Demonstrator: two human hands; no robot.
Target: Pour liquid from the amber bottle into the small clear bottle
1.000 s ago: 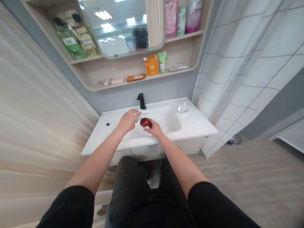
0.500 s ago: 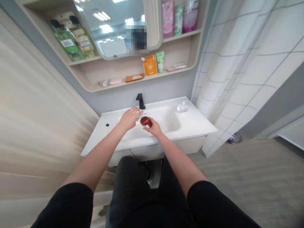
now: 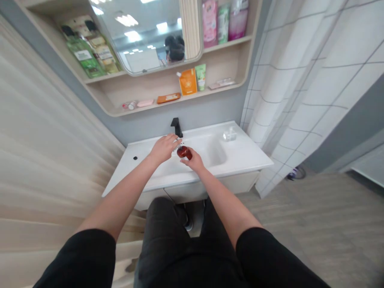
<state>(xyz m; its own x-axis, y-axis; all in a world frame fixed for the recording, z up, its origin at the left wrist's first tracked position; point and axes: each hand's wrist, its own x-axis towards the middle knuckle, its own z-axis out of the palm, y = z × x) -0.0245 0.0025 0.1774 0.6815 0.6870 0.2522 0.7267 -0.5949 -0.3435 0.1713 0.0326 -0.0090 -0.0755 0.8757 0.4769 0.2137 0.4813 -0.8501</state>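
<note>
Over the sink (image 3: 237,159), my right hand (image 3: 195,160) is wrapped round a reddish-brown amber bottle (image 3: 183,152). The bottle leans, with its top toward my left hand (image 3: 165,148). That hand is closed at the left of the bottle, just below the black faucet (image 3: 177,126). A small pale or clear piece (image 3: 177,144) shows at its fingertips, right above the bottle's top; it is too small to name, and my fingers cover part of it.
A clear dispenser-like item (image 3: 229,135) stands on the sink's right rear. Above, a mirror cabinet's lower shelf (image 3: 120,113) holds an orange pouch (image 3: 188,82), a green tube (image 3: 201,77) and a soap bar (image 3: 145,103). Curtains (image 3: 45,132) hang left, white tiled-pattern curtains (image 3: 295,100) right.
The view has shifted very slightly. Both hands keep nearly the same place over the sink, the right one still round the bottle.
</note>
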